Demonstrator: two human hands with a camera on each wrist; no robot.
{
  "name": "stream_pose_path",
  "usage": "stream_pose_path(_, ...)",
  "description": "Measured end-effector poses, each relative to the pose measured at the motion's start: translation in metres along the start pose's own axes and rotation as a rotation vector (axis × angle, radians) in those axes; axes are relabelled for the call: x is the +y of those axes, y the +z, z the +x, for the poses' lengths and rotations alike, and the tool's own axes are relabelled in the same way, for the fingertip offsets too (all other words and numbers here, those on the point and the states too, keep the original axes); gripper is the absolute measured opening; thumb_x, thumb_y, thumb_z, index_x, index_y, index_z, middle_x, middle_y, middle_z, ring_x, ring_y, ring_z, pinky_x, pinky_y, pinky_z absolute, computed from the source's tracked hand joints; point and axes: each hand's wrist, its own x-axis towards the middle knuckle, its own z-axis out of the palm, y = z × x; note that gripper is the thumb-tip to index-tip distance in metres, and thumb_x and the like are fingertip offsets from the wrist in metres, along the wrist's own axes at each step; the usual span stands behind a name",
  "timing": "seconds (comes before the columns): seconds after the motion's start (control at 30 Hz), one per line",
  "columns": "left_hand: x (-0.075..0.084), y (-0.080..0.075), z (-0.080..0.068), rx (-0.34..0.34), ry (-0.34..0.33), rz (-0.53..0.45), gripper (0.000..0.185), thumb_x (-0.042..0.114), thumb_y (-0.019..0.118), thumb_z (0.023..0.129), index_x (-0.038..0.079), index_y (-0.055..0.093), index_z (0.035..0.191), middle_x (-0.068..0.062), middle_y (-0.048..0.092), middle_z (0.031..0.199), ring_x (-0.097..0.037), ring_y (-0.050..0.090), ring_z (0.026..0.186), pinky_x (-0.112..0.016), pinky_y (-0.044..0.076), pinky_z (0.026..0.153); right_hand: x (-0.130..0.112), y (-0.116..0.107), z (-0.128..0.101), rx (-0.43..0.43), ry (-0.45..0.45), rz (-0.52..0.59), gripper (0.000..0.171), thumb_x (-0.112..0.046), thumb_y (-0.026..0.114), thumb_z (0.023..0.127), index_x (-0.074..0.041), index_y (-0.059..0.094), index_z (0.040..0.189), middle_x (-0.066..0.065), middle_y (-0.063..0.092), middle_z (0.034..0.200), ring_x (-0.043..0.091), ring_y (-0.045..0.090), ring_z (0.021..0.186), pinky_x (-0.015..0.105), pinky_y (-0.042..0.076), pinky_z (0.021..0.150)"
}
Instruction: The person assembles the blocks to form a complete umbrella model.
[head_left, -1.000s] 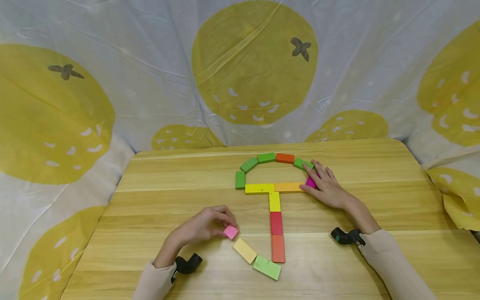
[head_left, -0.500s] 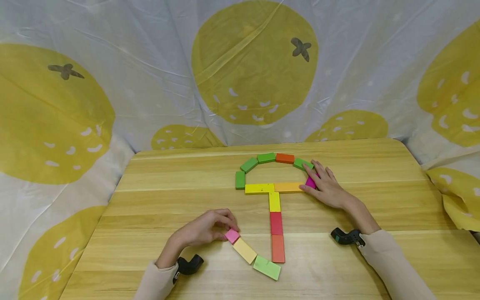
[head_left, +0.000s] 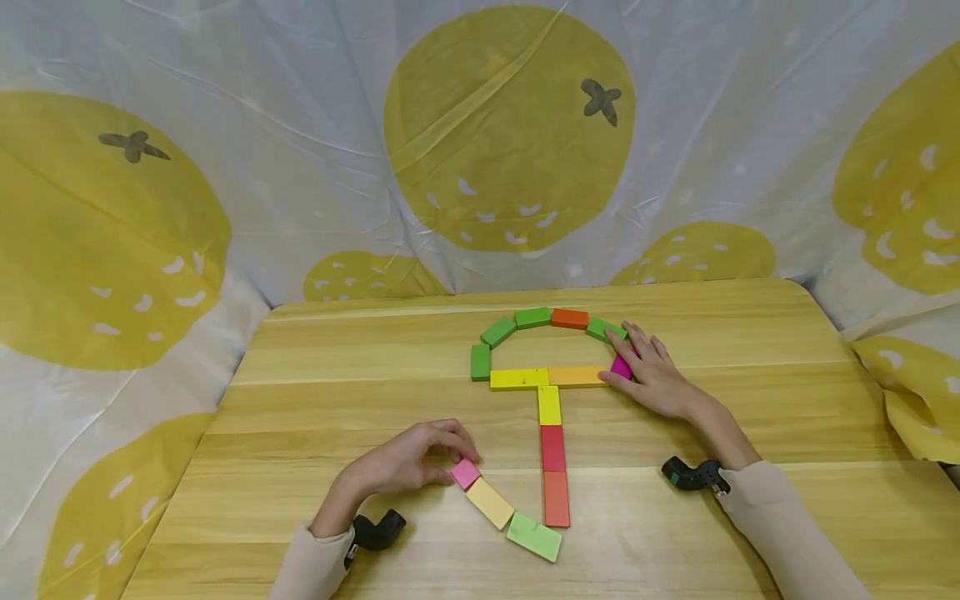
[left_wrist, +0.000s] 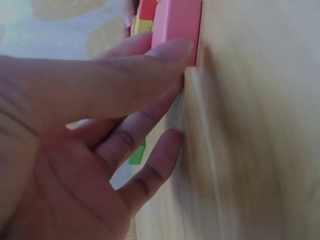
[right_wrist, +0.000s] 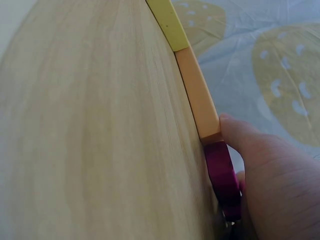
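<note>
My left hand (head_left: 442,460) pinches a small pink block (head_left: 465,473) flat on the wooden table (head_left: 337,400), its corner against a pale yellow block (head_left: 489,502). In the left wrist view the thumb (left_wrist: 150,65) lies along the pink block (left_wrist: 175,27). My right hand (head_left: 637,367) lies over a magenta block (head_left: 621,364), thumb at the end of the orange-yellow bar (head_left: 576,376), index finger on a green block (head_left: 600,327). The right wrist view shows the magenta block (right_wrist: 222,177) edge-on beside the thumb (right_wrist: 240,132), next to the orange-yellow bar (right_wrist: 200,100).
The blocks form an arch of green and orange pieces (head_left: 532,317) over a yellow bar (head_left: 519,378), with a stem of yellow, red (head_left: 552,447) and orange blocks. A light green block (head_left: 534,536) ends the hook. A lemon-print sheet (head_left: 510,125) hangs behind the table.
My left hand slid the pink block slightly down and right until it met the pale yellow block. The right hand has stayed put.
</note>
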Motion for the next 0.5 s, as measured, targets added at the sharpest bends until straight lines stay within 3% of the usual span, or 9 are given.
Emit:
stream_pose_path(0.23, -0.009, -0.009, -0.005, 0.081, 0.004, -0.002, 0.031, 0.005, 0.067, 0.089, 0.015, 0.065, 0.119, -0.001, 0.063, 0.118, -0.02, 0.06, 0.103, -0.035, 0.052, 0.093, 0.003, -0.003, -0.001, 0.001, 0.003, 0.072, 0.079, -0.05, 0.044, 0.099, -0.018, 0.001, 0.157, 0.02, -0.003, 0.162, 0.039, -0.004, 0.15, 0.059, -0.005, 0.118)
stream_pose_path(0.4, -0.01, -0.017, -0.004, 0.279, -0.037, 0.068, 0.035, 0.023, 0.065, 0.093, 0.011, 0.061, 0.126, -0.003, 0.058, 0.13, -0.022, 0.054, 0.123, -0.045, 0.046, 0.103, 0.007, -0.009, -0.003, -0.009, 0.026, 0.165, 0.081, -0.048, 0.043, 0.1, -0.016, -0.005, 0.156, 0.017, -0.005, 0.163, 0.038, -0.007, 0.15, 0.06, -0.006, 0.117)
stream_pose_path(0.5, -0.009, -0.022, 0.001, 0.411, -0.064, 0.151, 0.045, 0.031, 0.064, 0.093, 0.012, 0.057, 0.133, -0.008, 0.049, 0.142, -0.028, 0.044, 0.135, -0.055, 0.035, 0.111, 0.007, -0.014, -0.004, -0.014, 0.042, 0.217, 0.081, -0.048, 0.044, 0.1, -0.017, -0.005, 0.156, 0.016, -0.007, 0.163, 0.042, -0.008, 0.149, 0.067, -0.003, 0.115)
